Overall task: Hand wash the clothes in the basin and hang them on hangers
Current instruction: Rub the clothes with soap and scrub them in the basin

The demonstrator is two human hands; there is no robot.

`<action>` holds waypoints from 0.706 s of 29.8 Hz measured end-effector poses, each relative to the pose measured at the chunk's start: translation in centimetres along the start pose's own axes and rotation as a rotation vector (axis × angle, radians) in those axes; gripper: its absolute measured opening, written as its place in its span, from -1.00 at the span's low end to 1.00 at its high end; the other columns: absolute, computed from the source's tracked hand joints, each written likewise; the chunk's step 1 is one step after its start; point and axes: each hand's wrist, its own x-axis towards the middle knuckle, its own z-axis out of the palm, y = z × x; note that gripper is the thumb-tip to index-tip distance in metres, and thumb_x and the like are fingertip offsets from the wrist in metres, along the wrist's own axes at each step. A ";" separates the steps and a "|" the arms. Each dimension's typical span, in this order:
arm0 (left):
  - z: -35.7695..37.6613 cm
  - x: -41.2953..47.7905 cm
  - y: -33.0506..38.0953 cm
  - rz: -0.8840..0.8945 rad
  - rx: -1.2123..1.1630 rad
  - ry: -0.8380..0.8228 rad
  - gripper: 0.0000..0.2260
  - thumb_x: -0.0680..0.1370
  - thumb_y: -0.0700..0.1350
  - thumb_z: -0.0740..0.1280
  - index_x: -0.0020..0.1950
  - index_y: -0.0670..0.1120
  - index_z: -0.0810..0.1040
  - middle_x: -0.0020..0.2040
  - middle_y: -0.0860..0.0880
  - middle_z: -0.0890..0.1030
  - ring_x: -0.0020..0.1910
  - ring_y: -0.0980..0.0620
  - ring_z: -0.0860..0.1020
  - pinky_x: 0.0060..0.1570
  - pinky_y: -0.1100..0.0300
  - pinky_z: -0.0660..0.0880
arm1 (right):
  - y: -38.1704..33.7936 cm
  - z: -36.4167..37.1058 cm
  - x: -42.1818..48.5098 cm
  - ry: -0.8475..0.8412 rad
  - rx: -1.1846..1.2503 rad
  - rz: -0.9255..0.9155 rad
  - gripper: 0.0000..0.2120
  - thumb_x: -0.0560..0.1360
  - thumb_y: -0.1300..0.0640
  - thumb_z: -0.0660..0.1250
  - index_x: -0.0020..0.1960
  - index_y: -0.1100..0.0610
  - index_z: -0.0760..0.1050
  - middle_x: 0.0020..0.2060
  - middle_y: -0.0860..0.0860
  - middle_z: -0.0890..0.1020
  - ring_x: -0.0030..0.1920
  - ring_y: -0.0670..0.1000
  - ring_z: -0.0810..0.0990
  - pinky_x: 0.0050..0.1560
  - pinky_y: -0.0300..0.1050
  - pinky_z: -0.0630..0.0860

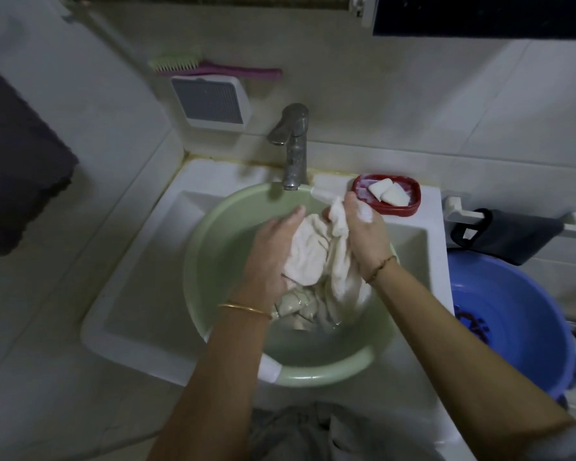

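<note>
A pale green basin (326, 377) sits in the white sink (140, 294) under the tap. A wet white garment (313, 251) is bunched above the basin, its lower part trailing into the water. My left hand (273, 251) grips the garment's left side, fingers curled round the cloth. My right hand (366, 231), with soap foam on its back, grips a fold of the same garment on the right. Both hands hold the cloth close together over the basin's middle.
A metal tap (293, 144) stands behind the basin. A red soap dish (388, 193) with two white soap pieces sits on the sink's right rim. A blue basin (512, 327) stands at the right. A brush (213, 66) lies on a wall box; a dark towel (17, 161) hangs left.
</note>
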 end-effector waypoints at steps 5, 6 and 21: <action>-0.4 0.0 -0.9 0.261 0.529 -0.123 -0.57 0.50 0.11 0.36 0.30 -0.05 0.48 0.11 0.14 0.52 0.08 0.19 0.50 0.04 0.47 0.39 | -0.6 -0.3 -0.2 -0.006 0.153 0.044 -0.48 0.57 -0.27 0.01 -0.08 0.04 0.59 -0.15 0.07 0.69 -0.07 0.04 0.66 0.08 0.06 0.56; 0.0 -0.2 -1.0 0.286 0.576 -0.146 -0.63 0.50 0.09 0.36 0.23 -0.06 0.52 0.01 0.18 0.55 -0.01 0.20 0.53 -0.11 0.57 0.37 | -0.6 -0.1 -0.5 -0.031 0.164 0.026 -0.45 0.55 -0.30 -0.01 -0.10 0.02 0.62 -0.15 0.09 0.70 -0.06 0.08 0.67 0.09 0.11 0.56; -1.4 0.4 0.5 0.514 0.321 0.265 -0.79 0.55 -0.17 0.30 -0.27 -0.16 0.38 -0.34 -0.08 0.40 -0.43 0.13 0.33 -0.49 0.41 0.26 | 0.1 -1.7 -0.1 -0.028 -0.025 -0.057 -0.56 0.62 -0.15 0.02 -0.08 0.09 0.56 -0.21 -0.04 0.58 -0.10 -0.02 0.53 0.04 -0.09 0.45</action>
